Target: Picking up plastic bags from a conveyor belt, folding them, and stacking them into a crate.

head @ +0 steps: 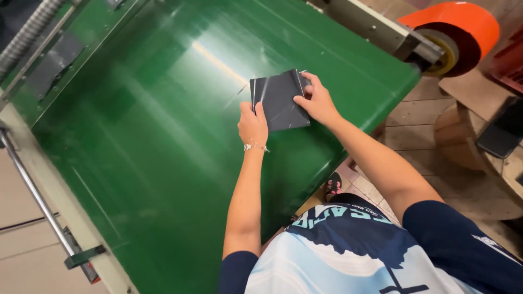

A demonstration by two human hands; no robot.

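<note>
Black sheet [279, 99] lies flat on the green belt [152, 136], pinched at its 7 o'clock corner by the left hand [253, 124] and its 3 o'clock edge by the right hand [317, 101]; an orange roll [463, 24] sits at 2 o'clock.

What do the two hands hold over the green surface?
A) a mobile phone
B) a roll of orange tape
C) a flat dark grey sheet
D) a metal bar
C: the left hand and the right hand grip opposite edges of the flat dark grey sheet above the green conveyor belt.
</note>
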